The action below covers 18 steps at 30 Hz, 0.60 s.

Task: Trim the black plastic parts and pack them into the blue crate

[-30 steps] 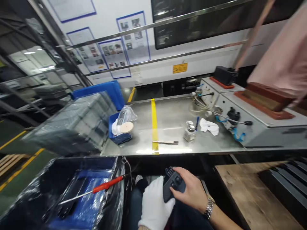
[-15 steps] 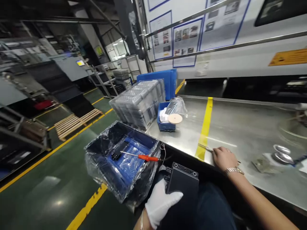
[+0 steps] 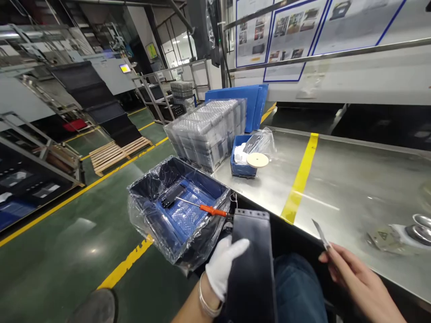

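Observation:
My left hand (image 3: 224, 264), in a white glove, is wrapped around the side of a long black metal block (image 3: 251, 255) with a row of holes in its top end. The block rests near my leg, at the front edge of the steel table. My bare right hand (image 3: 352, 273) grips a slim knife (image 3: 322, 235), its pointed blade angled up and to the left, over the table edge. Left of the block, an orange-handled screwdriver (image 3: 212, 210) lies across the rim of a blue bin (image 3: 161, 175) lined with clear plastic. A small black part (image 3: 173, 196) is inside that bin.
The steel table (image 3: 363, 179) carries a yellow tape stripe (image 3: 299, 184). At its far left are a small blue box (image 3: 243, 169), a pale round disc (image 3: 257, 159) and wrapped stacked trays (image 3: 208, 130). Metal-capped containers (image 3: 419, 233) stand at right. A wooden pallet (image 3: 117, 154) lies on the floor.
My right hand has picked the knife up off the table and drawn it back toward me. The black block has tilted slightly in my left hand. My view has shifted a little.

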Available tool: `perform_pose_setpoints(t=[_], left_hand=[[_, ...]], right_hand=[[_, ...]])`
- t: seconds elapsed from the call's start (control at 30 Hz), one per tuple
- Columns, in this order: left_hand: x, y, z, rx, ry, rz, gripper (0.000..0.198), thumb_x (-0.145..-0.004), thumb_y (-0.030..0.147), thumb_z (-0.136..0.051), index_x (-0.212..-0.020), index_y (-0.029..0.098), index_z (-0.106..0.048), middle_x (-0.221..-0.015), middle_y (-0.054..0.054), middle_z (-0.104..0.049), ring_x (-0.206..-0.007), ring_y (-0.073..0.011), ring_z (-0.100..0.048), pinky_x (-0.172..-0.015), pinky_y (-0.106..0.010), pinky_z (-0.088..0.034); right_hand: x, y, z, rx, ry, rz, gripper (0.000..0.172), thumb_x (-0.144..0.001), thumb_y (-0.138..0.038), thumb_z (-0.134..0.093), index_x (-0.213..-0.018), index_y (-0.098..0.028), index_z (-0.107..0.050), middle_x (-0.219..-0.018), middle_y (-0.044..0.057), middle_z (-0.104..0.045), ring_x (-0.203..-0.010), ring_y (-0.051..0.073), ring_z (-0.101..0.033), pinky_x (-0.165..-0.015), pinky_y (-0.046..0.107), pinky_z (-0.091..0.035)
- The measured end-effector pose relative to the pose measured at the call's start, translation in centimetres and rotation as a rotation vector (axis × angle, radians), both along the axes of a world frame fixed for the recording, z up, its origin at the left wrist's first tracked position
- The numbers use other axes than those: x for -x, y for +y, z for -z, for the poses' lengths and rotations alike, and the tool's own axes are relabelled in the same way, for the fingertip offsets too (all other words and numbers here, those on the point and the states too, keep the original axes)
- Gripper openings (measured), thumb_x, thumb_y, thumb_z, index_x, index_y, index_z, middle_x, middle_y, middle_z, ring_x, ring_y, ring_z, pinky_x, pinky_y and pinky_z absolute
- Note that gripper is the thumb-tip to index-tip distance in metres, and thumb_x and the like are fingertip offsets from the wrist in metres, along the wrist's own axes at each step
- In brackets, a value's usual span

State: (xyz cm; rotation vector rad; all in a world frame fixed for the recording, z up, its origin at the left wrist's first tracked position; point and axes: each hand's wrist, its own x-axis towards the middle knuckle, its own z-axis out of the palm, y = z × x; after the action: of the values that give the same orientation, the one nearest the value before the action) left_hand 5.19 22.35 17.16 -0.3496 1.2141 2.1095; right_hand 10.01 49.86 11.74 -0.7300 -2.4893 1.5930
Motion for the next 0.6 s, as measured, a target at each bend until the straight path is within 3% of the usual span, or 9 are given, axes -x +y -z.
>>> perform_pose_setpoints(t=[0.1, 0.23, 0.3, 0.4, 0.6], left_hand=[[0.2, 0.2, 0.7, -0.167, -0.355, -0.128, 0.041, -0.087, 0.051, -0.064, -0.076, 0.012, -0.073, -0.065, -0.004, -0.071, -0.059, -0.0169, -0.066, -0.069, -0.028, -0.058], [0.3, 0.3, 1.0, -0.093, -0.228, -0.483, 0.02, -0.094, 0.032, -0.061, -0.099, 0.019, -0.076, -0.086, 0.001, -0.077, -0.098, -0.0135, -0.071, -0.093, -0.017, -0.052], [0.0, 0.4, 0.9, -0.137, -0.292, -0.477, 0.025, -0.096, 0.033, -0.057, -0.097, 0.019, -0.077, -0.089, 0.0, -0.078, -0.106, -0.0167, -0.069, -0.099, -0.023, -0.052], [-0.7, 0.4, 1.1, -0.252, -0.362, -0.405, 0.033, -0.098, 0.037, -0.053, -0.088, 0.018, -0.078, -0.083, -0.001, -0.077, -0.104, -0.0189, -0.07, -0.105, -0.028, -0.051], [-1.0, -0.5, 2.0, -0.236, -0.139, -0.197, 0.034, -0.086, 0.05, -0.068, -0.094, 0.018, -0.078, -0.095, -0.005, -0.078, -0.117, -0.0239, -0.065, -0.11, -0.032, -0.046]], right_hand=[[-1.9, -2.7, -2.2, 0.068, 0.163, -0.029, 0.061, -0.066, -0.081, -0.06, -0.078, -0.023, -0.076, -0.064, 0.007, -0.075, -0.05, 0.018, -0.068, -0.047, 0.021, -0.057], [-2.4, -5.9, -4.3, -0.043, 0.512, -0.157, 0.031, -0.081, -0.055, -0.068, -0.092, -0.028, -0.079, -0.086, 0.005, -0.08, -0.079, 0.017, -0.077, -0.073, 0.013, -0.058], [-2.2, -7.1, -4.7, -0.086, 0.636, -0.238, 0.022, -0.086, -0.042, -0.067, -0.101, -0.03, -0.077, -0.087, 0.004, -0.078, -0.08, 0.014, -0.076, -0.075, 0.012, -0.058], [-1.8, -8.4, -4.9, -0.123, 0.746, -0.314, 0.022, -0.089, -0.03, -0.066, -0.11, -0.029, -0.073, -0.084, 0.003, -0.074, -0.076, 0.012, -0.072, -0.07, 0.014, -0.059], [-1.1, -10.0, -4.9, -0.171, 0.835, -0.382, 0.023, -0.093, -0.024, -0.06, -0.113, -0.027, -0.07, -0.082, 0.003, -0.071, -0.075, 0.012, -0.07, -0.067, 0.018, -0.059]])
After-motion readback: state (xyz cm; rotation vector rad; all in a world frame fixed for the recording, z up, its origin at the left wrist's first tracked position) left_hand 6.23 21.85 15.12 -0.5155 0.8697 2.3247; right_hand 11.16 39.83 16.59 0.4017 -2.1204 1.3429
